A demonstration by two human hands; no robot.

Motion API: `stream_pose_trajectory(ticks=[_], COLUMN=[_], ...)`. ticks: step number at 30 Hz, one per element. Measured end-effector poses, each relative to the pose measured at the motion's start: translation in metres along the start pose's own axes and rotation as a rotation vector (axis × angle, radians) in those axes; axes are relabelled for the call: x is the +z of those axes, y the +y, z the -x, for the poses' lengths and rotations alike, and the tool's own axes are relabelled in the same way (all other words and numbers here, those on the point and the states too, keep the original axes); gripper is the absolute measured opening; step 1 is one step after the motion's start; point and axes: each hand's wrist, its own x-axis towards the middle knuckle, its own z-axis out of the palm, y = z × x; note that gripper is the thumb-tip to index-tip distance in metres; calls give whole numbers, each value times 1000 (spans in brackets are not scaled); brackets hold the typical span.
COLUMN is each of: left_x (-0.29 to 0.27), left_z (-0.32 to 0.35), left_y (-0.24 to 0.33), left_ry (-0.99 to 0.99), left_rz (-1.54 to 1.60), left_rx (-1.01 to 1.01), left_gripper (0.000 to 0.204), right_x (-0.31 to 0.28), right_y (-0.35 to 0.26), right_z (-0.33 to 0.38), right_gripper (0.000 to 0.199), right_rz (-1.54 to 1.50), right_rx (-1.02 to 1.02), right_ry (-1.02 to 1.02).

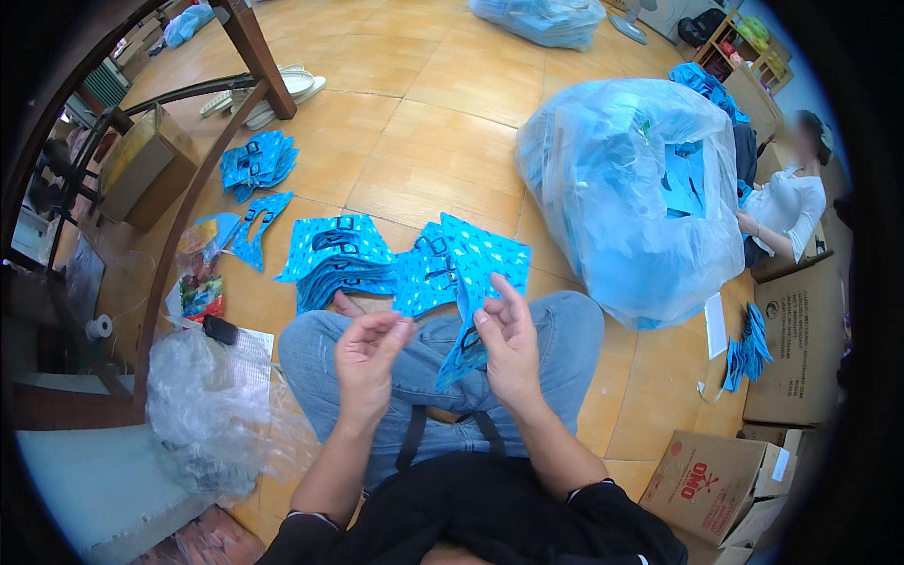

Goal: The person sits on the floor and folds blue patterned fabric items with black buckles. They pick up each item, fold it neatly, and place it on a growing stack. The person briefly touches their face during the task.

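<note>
I sit cross-legged on the floor with blue patterned fabric pieces with black buckles in front of me. My right hand [508, 344] pinches one such fabric piece [468, 325], which hangs down over my lap with its buckle near my fingers. My left hand [370, 358] is just left of it, apart from the cloth, thumb and forefinger pressed together; anything between them is too small to make out. Beyond my left hand lies a thick stack of the same pieces [344, 259]. More of them [419, 287] spread beside it, behind the held one.
A large clear bag [621, 188] full of blue cloth stands at the right, near a seated person [786, 212]. Smaller blue piles [259, 165] lie at the left. Crumpled plastic [212, 395] and a black phone-like object [220, 330] are beside my left knee. Cardboard boxes [702, 485] stand lower right.
</note>
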Motion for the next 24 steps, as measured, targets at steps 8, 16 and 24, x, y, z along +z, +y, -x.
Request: stream_pose_trajectory(ticks=[8, 16, 24], left_x=[37, 29, 25], left_z=[3, -6, -8], left_y=[-10, -15, -10], left_ry=[-95, 63, 46], left_rz=[21, 4, 151], left_rx=[92, 132, 33], left_gripper=[15, 22, 16], right_x=[15, 25, 32], right_y=[5, 14, 14], right_z=[13, 15, 6], right_gripper=[50, 45, 45], right_rz=[159, 260, 227], right_rx=[-168, -234, -174], right_ry=[1, -22, 15])
